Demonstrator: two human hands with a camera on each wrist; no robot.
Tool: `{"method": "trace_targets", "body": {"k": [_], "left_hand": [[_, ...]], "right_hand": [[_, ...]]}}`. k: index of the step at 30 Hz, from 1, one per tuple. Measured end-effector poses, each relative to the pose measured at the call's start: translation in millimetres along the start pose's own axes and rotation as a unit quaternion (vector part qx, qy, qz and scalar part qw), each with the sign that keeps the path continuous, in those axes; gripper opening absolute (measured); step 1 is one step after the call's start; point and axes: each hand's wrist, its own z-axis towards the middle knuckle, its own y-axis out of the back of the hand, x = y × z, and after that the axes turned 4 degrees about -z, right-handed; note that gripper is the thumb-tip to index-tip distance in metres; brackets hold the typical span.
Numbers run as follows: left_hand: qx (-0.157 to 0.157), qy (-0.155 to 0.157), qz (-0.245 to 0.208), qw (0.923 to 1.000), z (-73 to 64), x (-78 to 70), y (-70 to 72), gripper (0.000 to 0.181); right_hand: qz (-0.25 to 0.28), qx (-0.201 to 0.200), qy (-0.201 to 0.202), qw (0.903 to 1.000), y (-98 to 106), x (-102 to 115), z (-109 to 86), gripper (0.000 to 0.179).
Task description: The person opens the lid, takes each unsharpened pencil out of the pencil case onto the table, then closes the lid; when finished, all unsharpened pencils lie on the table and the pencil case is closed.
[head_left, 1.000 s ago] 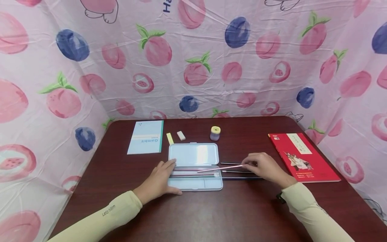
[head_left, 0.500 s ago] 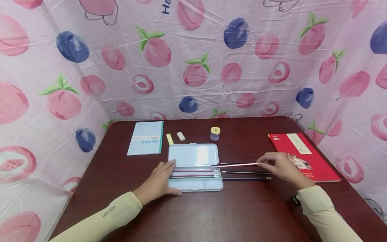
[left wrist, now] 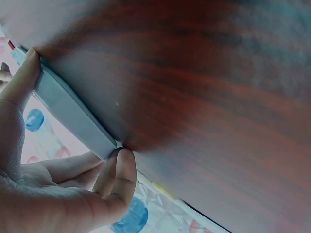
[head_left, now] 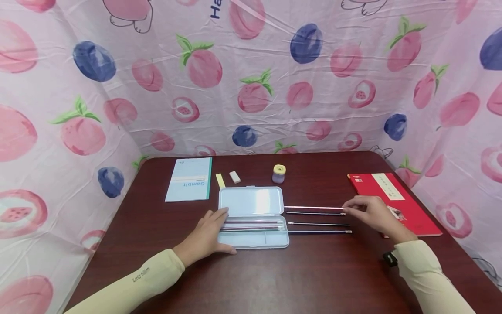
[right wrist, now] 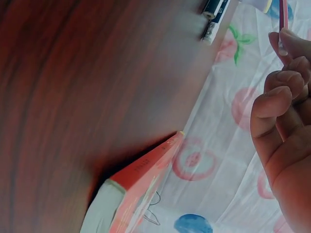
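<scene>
A pale blue pencil case (head_left: 243,239) lies opened on the table, its lid (head_left: 241,200) folded back. Several pencils (head_left: 251,228) lie inside. My left hand (head_left: 205,235) grips the case's left end, thumb at the near side and fingers at the far side; the left wrist view shows the case's side wall (left wrist: 73,114) between them. Thumb and forefinger of my right hand (head_left: 370,213) pinch the right end of a pink pencil (head_left: 313,207), to the right of the case. Just nearer than it lie three dark pencils (head_left: 319,232) on the table, roughly parallel.
A red book (head_left: 415,218) lies beyond my right hand. At the back left is a light blue notebook (head_left: 188,181). A yellow strip (head_left: 220,180), a white eraser (head_left: 235,177) and a yellow-topped pencil sharpener (head_left: 279,174) stand behind the case. Patterned cloth surrounds the table.
My right hand has drawn the pink pencil rightward out from over the case and brought it behind the dark pencils. The left hand has stayed at the case.
</scene>
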Motion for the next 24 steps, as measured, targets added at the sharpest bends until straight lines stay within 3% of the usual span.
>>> {"method": "trace_targets", "body": {"k": [5, 17, 24], "left_hand": [[0.002, 0.001, -0.004, 1.0000, -0.4, -0.4, 1.0, 0.115], [0.002, 0.000, 0.007, 1.0000, 0.1, 1.2, -0.2, 0.115], [0.000, -0.001, 0.008, 1.0000, 0.4, 1.4, -0.3, 0.116]], "right_hand": [[-0.006, -0.002, -0.010, 0.9999, -1, -4, 4.1, 0.015], [-0.034, 0.070, -0.058, 0.9953, -11, -8, 23.3, 0.014], [-0.081, 0.088, -0.043, 0.9919, -16, -7, 32.9, 0.008]]}}
